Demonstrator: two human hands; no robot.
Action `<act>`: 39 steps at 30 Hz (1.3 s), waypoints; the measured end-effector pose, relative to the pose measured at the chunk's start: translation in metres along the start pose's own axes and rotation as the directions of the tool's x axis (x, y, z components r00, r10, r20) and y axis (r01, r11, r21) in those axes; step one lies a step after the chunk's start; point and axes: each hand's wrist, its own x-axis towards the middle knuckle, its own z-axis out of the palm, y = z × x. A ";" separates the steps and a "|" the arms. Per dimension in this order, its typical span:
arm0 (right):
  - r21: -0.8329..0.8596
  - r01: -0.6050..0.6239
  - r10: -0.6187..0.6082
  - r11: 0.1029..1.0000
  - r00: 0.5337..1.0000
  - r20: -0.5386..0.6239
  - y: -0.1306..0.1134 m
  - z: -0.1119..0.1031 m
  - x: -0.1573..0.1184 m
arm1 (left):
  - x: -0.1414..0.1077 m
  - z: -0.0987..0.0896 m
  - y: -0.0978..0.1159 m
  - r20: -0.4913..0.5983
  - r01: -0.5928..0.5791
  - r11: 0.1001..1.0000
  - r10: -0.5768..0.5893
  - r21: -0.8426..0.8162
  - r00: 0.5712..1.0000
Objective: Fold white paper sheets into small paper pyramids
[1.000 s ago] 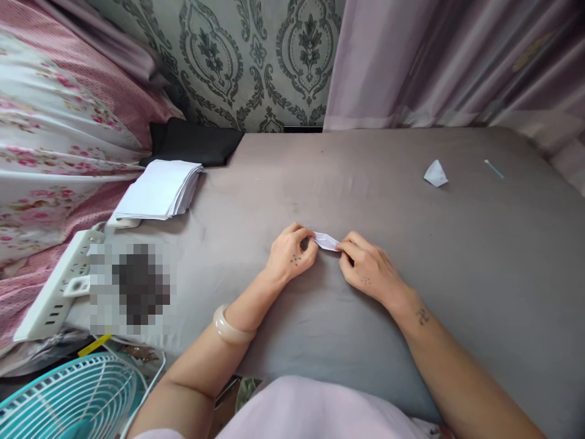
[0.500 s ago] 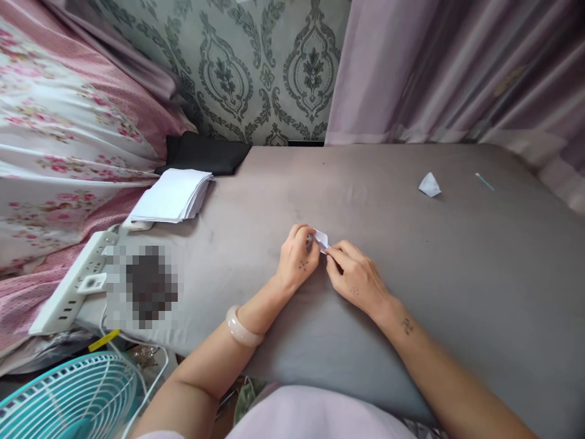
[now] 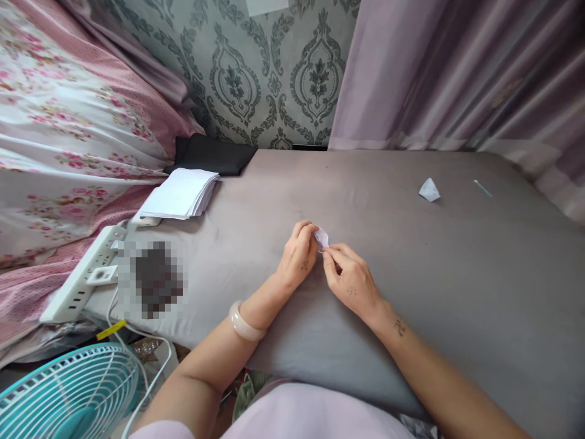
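Observation:
A small folded white paper (image 3: 322, 237) is held between my two hands above the middle of the grey-covered table (image 3: 365, 213). My left hand (image 3: 298, 253) pinches its left side, with the fingers curled. On the lower right edge of the paper, my right hand (image 3: 351, 275) closes with thumb and index finger. Part of the paper is hidden behind the fingers. Another folded white paper piece (image 3: 429, 190) rests on the cover at the back right.
A stack of white paper (image 3: 180, 194) lies at the back left beside a black folder (image 3: 212, 155). A white power strip (image 3: 85, 274), a blurred-out item (image 3: 159, 280) and a teal fan (image 3: 68, 393) are at left. A thin stick (image 3: 482, 188) lies far right.
The paper between my hands has turned slightly, and my fingers have come a little closer together around it. The whole view has shifted a little.

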 end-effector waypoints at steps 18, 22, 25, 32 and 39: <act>0.049 -0.094 0.094 0.994 0.996 0.013 0.010 0.006 0.002 | -0.002 0.002 0.002 0.131 0.108 0.985 -0.090 -0.136 0.987; 0.018 -0.093 0.094 0.995 0.995 -0.044 0.012 0.005 0.005 | -0.003 0.001 0.002 0.168 0.020 0.996 -0.004 -0.089 0.986; 0.022 -0.149 0.149 0.989 0.989 0.006 0.014 0.002 0.007 | -0.002 0.000 0.003 0.165 0.029 0.994 -0.011 -0.106 0.986; 0.175 -0.312 0.316 0.934 0.949 0.009 0.025 0.001 0.012 | -0.006 0.000 0.003 0.234 0.045 0.992 -0.017 -0.115 0.972; 0.164 -0.149 0.148 0.975 0.989 0.022 0.024 0.000 0.013 | -0.006 0.004 0.008 0.236 0.179 0.951 -0.119 -0.253 0.964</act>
